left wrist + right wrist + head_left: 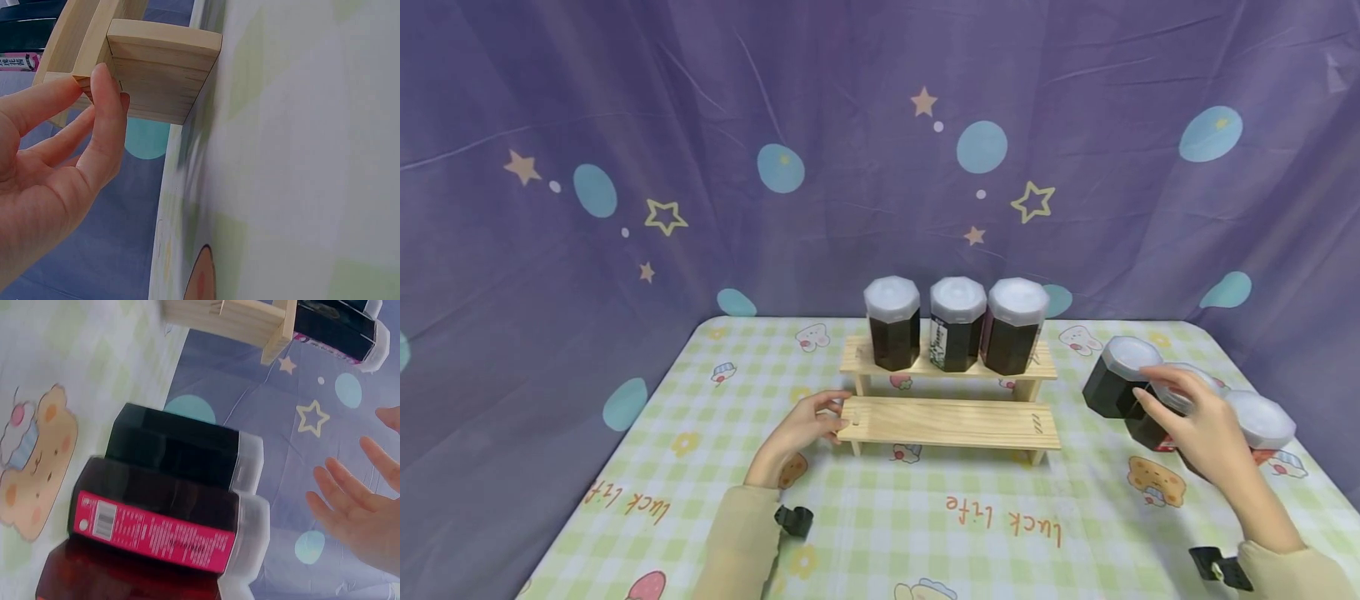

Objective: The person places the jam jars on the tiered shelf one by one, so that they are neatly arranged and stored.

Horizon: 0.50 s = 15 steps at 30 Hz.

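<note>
My left hand (801, 429) pinches the left end of the lower step of a two-step wooden rack (947, 421) between thumb and fingers. In the left wrist view, the fingertips are at the board's corner. Three dark faceted jars (957, 342) with frosted white lids stand in a row on the upper step. At the right, my right hand (1206, 425) hovers over three more jars, fingers loosely spread and holding nothing. Those are a dark jar (169, 447), a jar with a pink label (153, 519) and a reddish-brown jar (125, 569), all upright and close together.
A green-and-white checked cloth (865, 517) with cartoon prints covers the table. Behind it hangs a purple curtain (865, 242) with stars and blue spots. Black camera straps (793, 521) are on both wrists, below beige sleeves (737, 533).
</note>
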{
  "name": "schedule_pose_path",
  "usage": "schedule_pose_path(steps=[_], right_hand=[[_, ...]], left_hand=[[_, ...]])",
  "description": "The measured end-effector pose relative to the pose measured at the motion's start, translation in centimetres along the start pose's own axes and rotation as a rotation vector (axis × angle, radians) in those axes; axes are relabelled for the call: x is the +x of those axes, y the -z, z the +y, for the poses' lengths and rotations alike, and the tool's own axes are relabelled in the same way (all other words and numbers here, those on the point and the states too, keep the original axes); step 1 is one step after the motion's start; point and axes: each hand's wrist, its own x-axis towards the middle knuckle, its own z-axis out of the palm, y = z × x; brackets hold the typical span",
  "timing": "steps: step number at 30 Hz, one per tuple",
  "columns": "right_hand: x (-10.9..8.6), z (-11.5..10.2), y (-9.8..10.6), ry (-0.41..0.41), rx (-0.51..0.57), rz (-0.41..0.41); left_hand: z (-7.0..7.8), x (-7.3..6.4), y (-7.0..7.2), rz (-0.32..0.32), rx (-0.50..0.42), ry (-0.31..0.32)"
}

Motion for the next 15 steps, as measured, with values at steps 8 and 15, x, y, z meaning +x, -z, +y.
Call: schedule_pose_path(steps=[8, 15], right_hand=[[-0.6, 0.6, 0.8, 0.087, -0.034, 0.078], [-1.0, 1.4, 1.7, 0.079, -0.098, 0.085]], left_hand=[[0.1, -0.1, 0.0, -0.001, -0.006, 0.001], [0.1, 0.0, 0.0, 0.008, -0.009, 0.014]])
